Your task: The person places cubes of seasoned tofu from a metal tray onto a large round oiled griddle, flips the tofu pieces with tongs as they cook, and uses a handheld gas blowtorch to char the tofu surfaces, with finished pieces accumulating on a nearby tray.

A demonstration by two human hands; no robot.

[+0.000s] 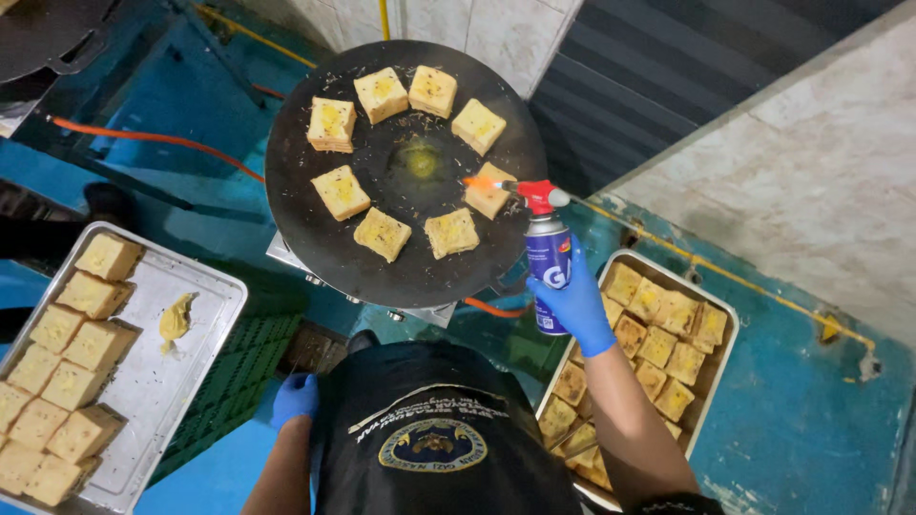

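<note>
Right hand (pixel 577 303) grips a blue torch canister (pixel 548 270) upright, flame aimed at the three-o'clock bread square (pixel 489 191) on the round griddle (pixel 315 224); left hand (pixel 294 398) hangs loosely curled, empty

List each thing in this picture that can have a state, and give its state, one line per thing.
Right hand: gloved, gripping the torch can.
Left hand: gloved, lowered, holding nothing.
Torch can: upright, lit, flame towards the griddle.
Round griddle: greasy, eight bread squares ringed on it.
Left tray: partly filled, pale squares.
Right tray: filled, browned squares.
</note>
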